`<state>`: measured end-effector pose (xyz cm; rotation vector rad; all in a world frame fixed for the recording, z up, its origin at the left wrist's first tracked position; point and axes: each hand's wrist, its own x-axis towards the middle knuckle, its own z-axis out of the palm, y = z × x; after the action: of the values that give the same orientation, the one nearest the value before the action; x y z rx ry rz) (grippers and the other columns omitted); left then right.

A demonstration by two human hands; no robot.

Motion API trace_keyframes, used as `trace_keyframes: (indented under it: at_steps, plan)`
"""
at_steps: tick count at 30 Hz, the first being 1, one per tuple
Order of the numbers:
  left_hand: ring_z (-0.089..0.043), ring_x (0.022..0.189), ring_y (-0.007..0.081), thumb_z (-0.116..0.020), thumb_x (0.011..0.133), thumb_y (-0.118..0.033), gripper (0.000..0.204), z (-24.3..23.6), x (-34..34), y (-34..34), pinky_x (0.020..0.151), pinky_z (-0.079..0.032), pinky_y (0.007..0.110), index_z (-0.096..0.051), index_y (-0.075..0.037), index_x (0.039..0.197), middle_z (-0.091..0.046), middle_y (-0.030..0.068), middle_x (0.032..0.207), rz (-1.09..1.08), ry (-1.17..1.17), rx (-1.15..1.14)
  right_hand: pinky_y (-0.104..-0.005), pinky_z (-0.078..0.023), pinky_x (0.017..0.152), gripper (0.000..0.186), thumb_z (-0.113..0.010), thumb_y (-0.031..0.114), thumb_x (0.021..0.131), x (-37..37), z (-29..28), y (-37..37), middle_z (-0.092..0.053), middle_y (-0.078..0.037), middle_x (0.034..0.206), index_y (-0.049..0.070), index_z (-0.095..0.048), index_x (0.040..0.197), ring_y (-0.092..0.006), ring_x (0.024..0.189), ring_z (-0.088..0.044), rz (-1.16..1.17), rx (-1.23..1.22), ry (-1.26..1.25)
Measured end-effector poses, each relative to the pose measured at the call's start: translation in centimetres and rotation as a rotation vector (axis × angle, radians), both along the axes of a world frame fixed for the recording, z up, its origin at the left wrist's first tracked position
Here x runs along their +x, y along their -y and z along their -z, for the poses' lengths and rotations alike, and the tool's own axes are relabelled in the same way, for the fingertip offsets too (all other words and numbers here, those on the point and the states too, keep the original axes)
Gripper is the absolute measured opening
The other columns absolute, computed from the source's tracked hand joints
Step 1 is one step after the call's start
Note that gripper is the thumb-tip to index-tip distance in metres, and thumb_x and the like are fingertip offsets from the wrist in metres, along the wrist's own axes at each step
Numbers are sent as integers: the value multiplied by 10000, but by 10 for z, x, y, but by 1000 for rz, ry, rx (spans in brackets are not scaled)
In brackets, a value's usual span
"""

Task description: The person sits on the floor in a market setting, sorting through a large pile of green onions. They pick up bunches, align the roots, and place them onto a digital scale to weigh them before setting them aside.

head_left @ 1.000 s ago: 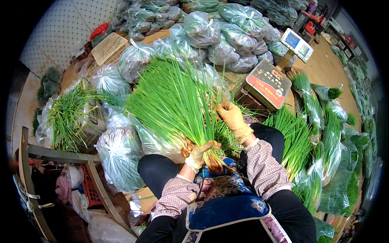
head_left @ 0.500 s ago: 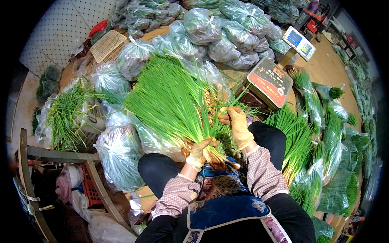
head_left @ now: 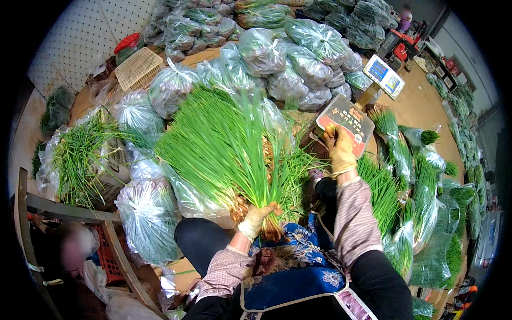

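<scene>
My left hand [head_left: 255,220], in a pale work glove, is wrapped round the root end of a bunch of spring onions [head_left: 268,184]. Their long green leaves point away from me, and brown roots stick out below the grip. Just beyond and left lies a big heap of spring onions [head_left: 197,138] on clear plastic. My gloved right hand [head_left: 341,152] is raised at the near edge of the weighing scale's platform [head_left: 349,118], apart from the bunch. Its fingers are curled together; anything in them is too small to tell. Loose green trimmings [head_left: 296,178] lie between my knees.
Tied plastic bags [head_left: 261,50] of produce are piled at the back; more bags [head_left: 146,213] stand left. A crate [head_left: 109,176] is topped with loose greens [head_left: 88,154]. Bundled spring onions [head_left: 426,186] line the right. A wooden frame [head_left: 74,207] and a person [head_left: 74,248] are at lower left.
My right hand has moved away from the bunch, up and right toward the scale. The left hand still grips the bunch, whose leaves now stand straighter. A person has appeared at lower left.
</scene>
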<state>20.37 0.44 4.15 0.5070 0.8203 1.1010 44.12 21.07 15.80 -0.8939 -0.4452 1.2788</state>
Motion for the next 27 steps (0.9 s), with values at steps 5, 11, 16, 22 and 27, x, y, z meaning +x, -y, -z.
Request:
trace_keyframes:
  at_steps: [5, 11, 16, 22, 27]
  plan:
    - [-625, 729, 156, -653, 838, -119, 155, -29, -6, -3, 722, -493, 269, -614, -6, 938, -661, 62, 807, 127, -132, 56, -298, -466, 543, 212, -580, 232, 873, 43, -44, -26, -620, -98, 709, 20, -585, 874, -181, 564, -588, -240, -293, 1599]
    - [-633, 710, 173, -653, 820, -70, 174, -51, -10, 2, 679, -510, 290, -587, -1, 965, -650, 74, 836, 165, -123, 55, -374, -480, 705, 397, -506, 144, 893, -3, -141, -56, -638, -142, 810, 126, -455, 1286, -301, 764, -616, 256, 968, 1728]
    - [-638, 718, 176, -665, 811, -62, 227, -56, -15, 5, 692, -515, 295, -587, 1, 1015, -655, 81, 861, 247, -138, 137, -464, -473, 619, 635, -454, 53, 818, -35, -148, -55, -614, -214, 786, 248, -270, 1394, -391, 714, -610, -384, 495, 2315]
    - [-633, 723, 194, -632, 838, -72, 168, -31, -14, 8, 704, -504, 290, -596, 26, 970, -655, 106, 810, 229, -105, 191, -426, -496, 681, 215, -489, 123, 817, -3, -142, -69, -646, -175, 846, 130, -640, 970, -350, 771, -631, -311, 383, 2426]
    - [-629, 773, 217, -632, 854, -180, 217, -31, -24, 13, 750, -513, 337, -589, 8, 954, -646, 122, 829, 171, 196, -58, -315, -495, 695, 291, -456, 242, 895, 23, -166, -57, -682, -99, 747, 47, -658, 816, -206, 738, -655, -98, 245, 1570]
